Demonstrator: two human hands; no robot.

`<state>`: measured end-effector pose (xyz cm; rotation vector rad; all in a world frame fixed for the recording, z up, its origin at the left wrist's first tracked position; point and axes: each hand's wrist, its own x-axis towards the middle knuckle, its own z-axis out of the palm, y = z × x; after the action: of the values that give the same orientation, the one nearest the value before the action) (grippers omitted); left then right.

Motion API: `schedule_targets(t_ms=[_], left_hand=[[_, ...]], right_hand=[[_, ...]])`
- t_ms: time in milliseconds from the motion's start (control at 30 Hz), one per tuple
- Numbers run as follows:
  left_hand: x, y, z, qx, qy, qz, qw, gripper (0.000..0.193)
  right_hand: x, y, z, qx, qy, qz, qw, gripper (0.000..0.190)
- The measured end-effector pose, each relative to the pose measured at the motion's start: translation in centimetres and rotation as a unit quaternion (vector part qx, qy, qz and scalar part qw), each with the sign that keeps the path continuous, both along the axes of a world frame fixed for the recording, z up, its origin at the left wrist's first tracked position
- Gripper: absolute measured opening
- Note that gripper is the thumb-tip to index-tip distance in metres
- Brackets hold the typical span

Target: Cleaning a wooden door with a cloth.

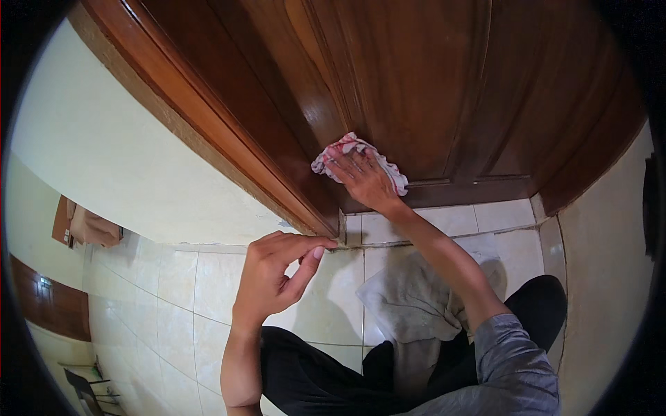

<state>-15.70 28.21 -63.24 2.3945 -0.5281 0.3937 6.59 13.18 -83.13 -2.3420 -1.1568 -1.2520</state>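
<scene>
My right hand lies spread over a crumpled white cloth with red markings, pressing it against the lower part of a dark brown wooden door. The cloth sits near the door's bottom left, where a raised panel moulding meets the flat frame. My left hand hovers in front of the foot of the door jamb. Its fingers are curled, with the thumb tip close to the index finger, and nothing shows between them. Whether that index fingertip touches the jamb's base I cannot tell.
A grey-beige cloth lies rumpled on the pale tiled floor between my legs. A low tiled sill runs under the door. Cream walls flank the doorway. A dark chair stands at far lower left.
</scene>
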Motion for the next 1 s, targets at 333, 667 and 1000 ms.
schedule_targets(t_ms=[333,667,1000], left_hand=[[0.5,-1.1,0.3,-0.028,0.076,-0.010,0.997,0.017],[2.5,-1.7,-1.9,-0.030,0.086,-0.011,0.996,0.018],[2.3,-3.5,-0.9,-0.030,0.123,0.013,0.992,0.020]], right_hand=[[1.2,0.1,3.1,0.047,0.001,0.038,0.998,0.059],[0.5,-1.1,7.3,0.173,-0.023,0.091,0.980,0.051],[1.9,-4.0,10.1,0.169,-0.107,-0.085,0.976,0.052]])
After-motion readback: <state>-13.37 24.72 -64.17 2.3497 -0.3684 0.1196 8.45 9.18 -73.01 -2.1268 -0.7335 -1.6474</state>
